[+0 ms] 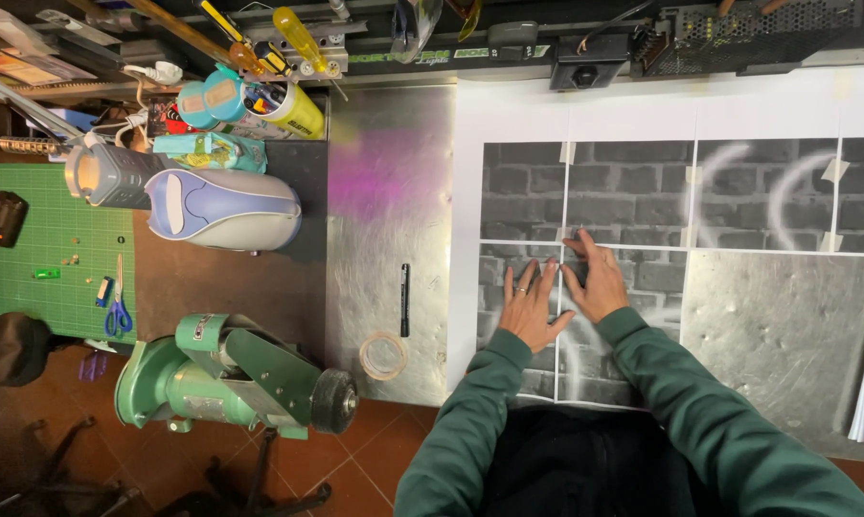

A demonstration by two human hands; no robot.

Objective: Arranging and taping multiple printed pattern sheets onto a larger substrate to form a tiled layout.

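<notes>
Both arms reach forward in dark green sleeves. The left hand (531,306) lies flat, fingers spread — a ring on one finger. The right hand (596,278) sits just beside it, apparently also flat, fingers splayed.

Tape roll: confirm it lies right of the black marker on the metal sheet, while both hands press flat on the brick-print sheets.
Wrong side. In the head view the tape roll lies left of the black marker, nearer the sheet's lower edge. The rest holds: left hand and right hand press flat on the brick-print sheets.
</notes>
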